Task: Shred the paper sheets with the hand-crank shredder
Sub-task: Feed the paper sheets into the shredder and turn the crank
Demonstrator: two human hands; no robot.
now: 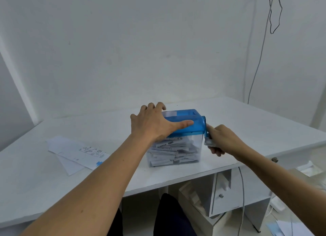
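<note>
**Two hands on one blue shredder**

Some things are hard to see. The tips of the left hand's fingers (155, 106) go over the far edge of the lid and hide there. The end of the crank (205, 125) is tucked inside the right hand (223, 138), so only a bit of its pale knob peeks out. The paper sheets (74, 151) lie on top of each other, so I cannot count them for sure. It looks like two or three. The print on them is too small to read.

The shredder (185, 129) has a blue top and a clear box (195, 147) under it. The box is nearly full of white paper strips (169, 152), too many to count. It stands near the front edge of the white surface (247, 126), and the sheets lie to its left, well apart from it.

The left hand (153, 122) lies flat on the blue top with its fingers spread out and the thumb along the front. It holds nothing; it just presses down. The right hand's fingers are curled tight round the crank on the right side.

There is one shredder, one crank and two hands.
</note>
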